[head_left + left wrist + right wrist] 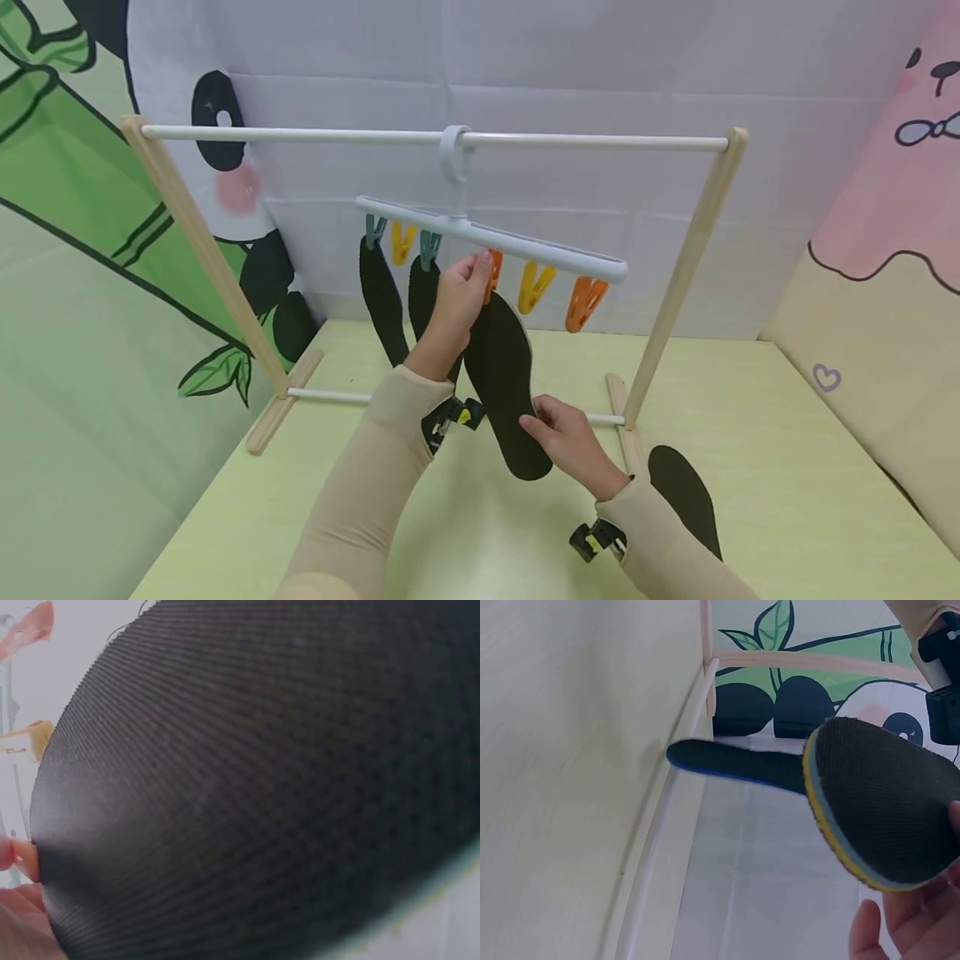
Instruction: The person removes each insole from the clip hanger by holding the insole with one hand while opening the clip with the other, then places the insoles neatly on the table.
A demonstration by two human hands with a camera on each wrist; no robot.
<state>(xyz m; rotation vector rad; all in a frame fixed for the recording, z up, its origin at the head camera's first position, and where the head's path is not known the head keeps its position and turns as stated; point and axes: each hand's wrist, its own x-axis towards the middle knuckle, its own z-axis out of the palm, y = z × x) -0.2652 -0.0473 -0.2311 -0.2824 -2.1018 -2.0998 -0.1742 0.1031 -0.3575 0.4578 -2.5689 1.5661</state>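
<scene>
My left hand (454, 304) pinches an orange clothespin (495, 271) under the middle of a pale hanger (510, 240). The top of a black insole (498, 358) meets that clothespin; whether its jaws bite the insole is hidden. My right hand (567, 437) holds the insole's lower right edge between thumb and fingers. The insole (247, 772) fills most of the left wrist view. Its layered yellow and grey edge shows in the right wrist view. Two more black insoles (381, 292) hang from teal clothespins (430, 248) on the left.
The hanger hooks over the white top bar (300, 136) of a wooden rack (686, 275) on a pale table (795, 467). Yellow (535, 287) and orange clothespins (585, 304) hang at right. Another black insole (686, 496) lies near the right forearm.
</scene>
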